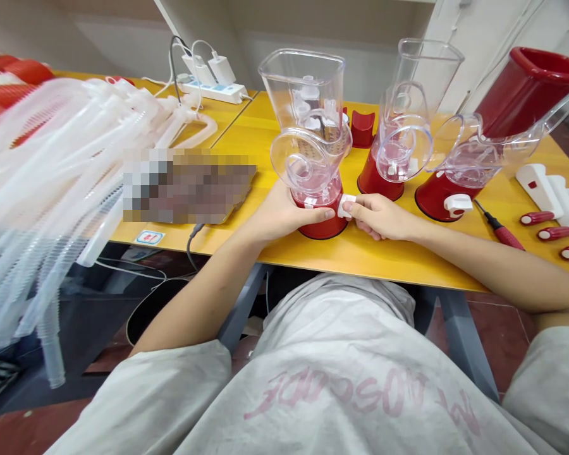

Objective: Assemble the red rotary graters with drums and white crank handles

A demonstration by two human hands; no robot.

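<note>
Before me on the yellow table stands a rotary grater (308, 145) with a clear plastic hopper and body on a red base (320, 226). My left hand (289, 213) wraps round the base from the left, its thumb lying across the front. On the base's right side, a white knob (346, 206) is pinched between the thumb and fingers of my right hand (377, 217). To the right is a second clear grater (403, 139) on a red base. Beside that, a third grater (459, 158) carries a red pusher (526, 95) in its tilted hopper.
White crank handles with red grips (538, 218) lie at the right, near a red-handled screwdriver (502, 234). A heap of translucent plastic tubes (76, 164) hangs over the left edge. A pixelated flat object (194, 193) and a power strip (218, 90) are on the left.
</note>
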